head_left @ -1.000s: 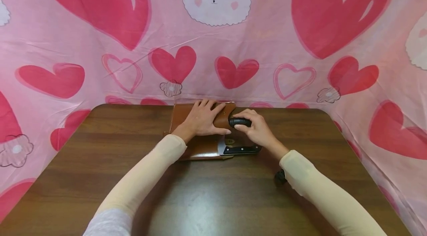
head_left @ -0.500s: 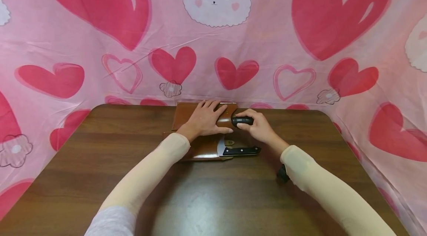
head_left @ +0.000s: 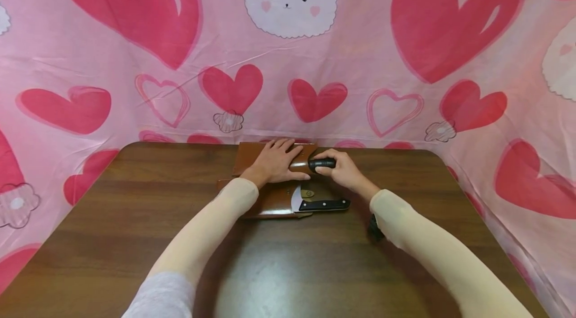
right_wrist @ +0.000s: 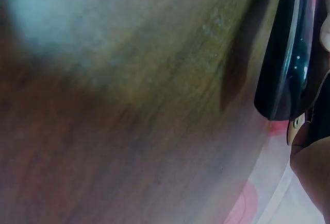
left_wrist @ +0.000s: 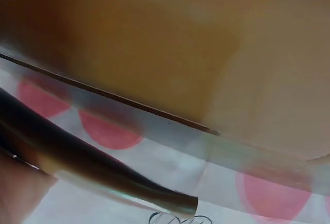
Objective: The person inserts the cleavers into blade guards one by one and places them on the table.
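Observation:
Two brown leather sheaths lie one behind the other on the table. My left hand [head_left: 276, 163] rests with spread fingers on the back sheath [head_left: 248, 154], pressing it from above. My right hand [head_left: 344, 170] grips a black ribbed handle [head_left: 322, 163] at that sheath's right end; whatever blade it has is hidden inside. In the front sheath [head_left: 272, 200] sits a knife [head_left: 325, 204] with a black riveted handle, a strip of its pale blade showing. In the right wrist view, that knife's handle [right_wrist: 283, 64] is close beside my right hand [right_wrist: 312, 170].
The wooden table [head_left: 148, 238] ends just behind the back sheath, where a pink cloth with hearts [head_left: 318, 100] hangs. A small brass-coloured snap tab [head_left: 308, 193] lies by the front knife's handle. Something black [head_left: 374, 228] shows beside my right forearm.
The back sheath and the ribbed handle have shifted slightly to the right and then a little back, both hands moving with them. The front sheath and its knife stay put.

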`<state>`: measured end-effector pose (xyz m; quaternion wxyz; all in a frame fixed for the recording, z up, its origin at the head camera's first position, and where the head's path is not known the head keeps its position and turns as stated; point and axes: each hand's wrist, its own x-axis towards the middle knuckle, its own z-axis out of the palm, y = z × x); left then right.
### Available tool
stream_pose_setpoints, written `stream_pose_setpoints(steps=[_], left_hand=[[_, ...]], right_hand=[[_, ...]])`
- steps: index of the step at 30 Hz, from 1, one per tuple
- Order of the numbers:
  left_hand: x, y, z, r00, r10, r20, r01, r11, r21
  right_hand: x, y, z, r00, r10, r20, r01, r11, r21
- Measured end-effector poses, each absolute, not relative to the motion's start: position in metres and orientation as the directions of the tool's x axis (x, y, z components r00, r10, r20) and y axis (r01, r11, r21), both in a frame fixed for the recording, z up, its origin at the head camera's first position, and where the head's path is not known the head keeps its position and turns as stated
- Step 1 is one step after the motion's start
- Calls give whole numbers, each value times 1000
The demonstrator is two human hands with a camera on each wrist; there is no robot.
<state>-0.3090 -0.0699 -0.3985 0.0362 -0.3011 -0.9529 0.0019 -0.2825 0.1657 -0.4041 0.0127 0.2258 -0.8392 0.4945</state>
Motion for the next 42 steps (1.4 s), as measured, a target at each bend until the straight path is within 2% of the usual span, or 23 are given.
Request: stream_pose_setpoints(steps=[19, 31, 42], left_hand=[[-317, -73, -414, -842, 535, -64, 533, 845, 55], [-321, -74, -416, -846, 521, -117, 510, 853, 108], [-321, -75, -419, -840, 516, -169, 498, 856, 138]], right_hand=[[-299, 157, -417, -913, -382, 139, -312, 439, -843], [-306, 156, -424, -907, -399, 135, -327, 463, -824], [-308, 157, -424, -913, -404, 60, -256, 450, -855]])
